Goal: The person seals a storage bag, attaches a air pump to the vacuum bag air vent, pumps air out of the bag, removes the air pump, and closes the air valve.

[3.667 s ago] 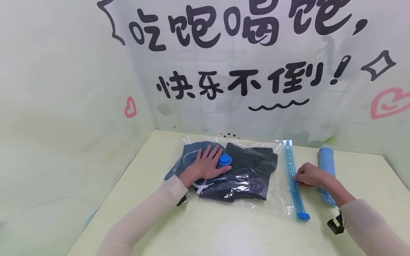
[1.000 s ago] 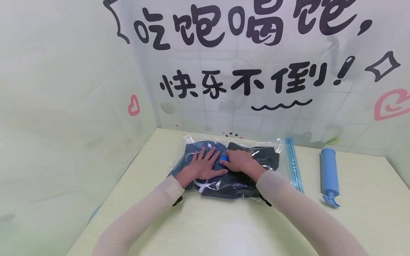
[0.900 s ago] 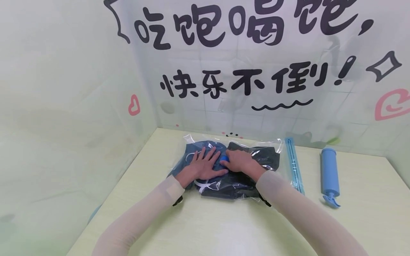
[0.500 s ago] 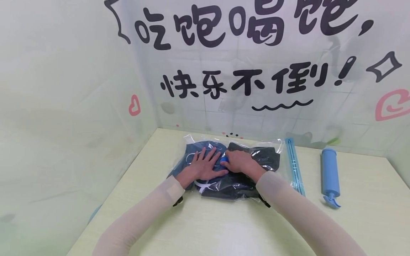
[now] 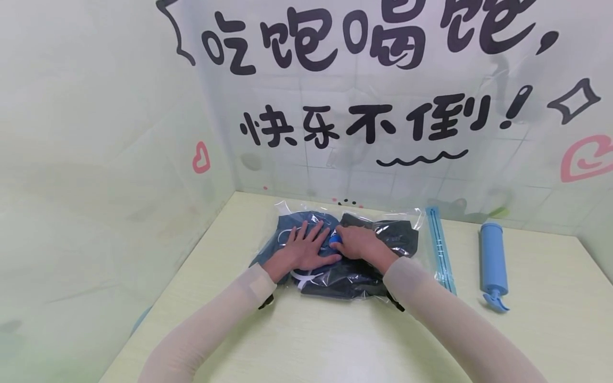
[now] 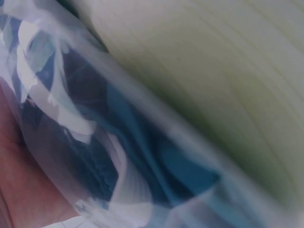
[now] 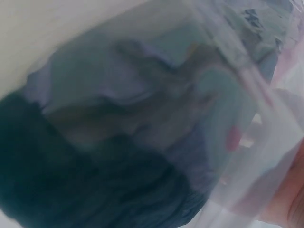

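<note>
Both hands (image 5: 330,248) unmoved on valve (image 5: 336,241)

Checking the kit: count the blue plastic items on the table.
3: the valve cap under the right hand, the zip strip beside the bag, the pump farthest right. More may be hidden.

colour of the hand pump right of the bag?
Light blue, the hand pump lies on the table; clearest in the head view.

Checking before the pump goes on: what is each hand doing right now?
Left hand: open, flat on the vacuum bag.
Right hand: grips the blue valve cap.
</note>
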A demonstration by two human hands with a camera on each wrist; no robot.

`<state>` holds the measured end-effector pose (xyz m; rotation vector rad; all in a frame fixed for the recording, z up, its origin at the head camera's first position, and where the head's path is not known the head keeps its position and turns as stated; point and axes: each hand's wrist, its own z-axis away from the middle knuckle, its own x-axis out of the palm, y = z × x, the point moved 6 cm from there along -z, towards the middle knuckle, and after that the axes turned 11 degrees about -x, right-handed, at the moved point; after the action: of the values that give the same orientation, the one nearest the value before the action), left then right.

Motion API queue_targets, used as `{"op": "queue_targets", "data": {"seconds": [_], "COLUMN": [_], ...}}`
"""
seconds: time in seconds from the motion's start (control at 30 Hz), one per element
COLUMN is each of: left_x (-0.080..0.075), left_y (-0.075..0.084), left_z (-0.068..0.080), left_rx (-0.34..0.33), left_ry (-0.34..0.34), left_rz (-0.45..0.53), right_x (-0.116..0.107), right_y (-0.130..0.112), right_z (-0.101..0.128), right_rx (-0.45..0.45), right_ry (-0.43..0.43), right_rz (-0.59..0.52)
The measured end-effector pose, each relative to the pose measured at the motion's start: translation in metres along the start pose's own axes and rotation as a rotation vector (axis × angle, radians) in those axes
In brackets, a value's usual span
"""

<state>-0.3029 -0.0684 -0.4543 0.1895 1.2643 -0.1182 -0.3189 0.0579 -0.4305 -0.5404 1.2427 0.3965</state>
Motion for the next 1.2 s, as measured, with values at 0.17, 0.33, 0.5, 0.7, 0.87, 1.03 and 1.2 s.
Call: {"op": "queue_targets", "data": {"seconds": [0.17,0.33,0.5,0.7,0.87,1.03,1.2], "left_x": [-0.0001,-0.0017,-0.0019,-0.0016,-0.0006,-0.0003,0.0005], "left_y": [-0.0002,0.0003,0.001,0.0007,0.0001,0.0001,-0.0002], "left_z": [-0.0001,0.0002,0.0015,0.0022,0.001,0.0009,0.0001], "left_rx": [0.0,0.001,0.002,0.001,0.002,0.003,0.0], "left_ry": [-0.003,0.008,0.017,0.019,0.023,0.018,0.014], "left_rz": [0.002,-0.004,-0.01,-0.006,-0.008,-0.007,-0.004], "right_x": [0.0,-0.0001,0.0015,0.0028,0.0029,0.0024,0.0019], "right_y": [0.0001,0.0003,0.0,0.0004,0.0004,-0.0009,-0.001], "right_z": [-0.0003,-0.0004,0.0003,0.0008,0.0,-0.0009,-0.003], "right_rx": [-0.008,-0.015,-0.011,-0.01,-0.025,-0.057,-0.088], "right_ry": [0.002,0.008,-0.007,-0.014,-0.008,-0.016,-0.024], "right_rz": [-0.003,-0.009,-0.024,-0.033,-0.051,-0.076,-0.097]}}
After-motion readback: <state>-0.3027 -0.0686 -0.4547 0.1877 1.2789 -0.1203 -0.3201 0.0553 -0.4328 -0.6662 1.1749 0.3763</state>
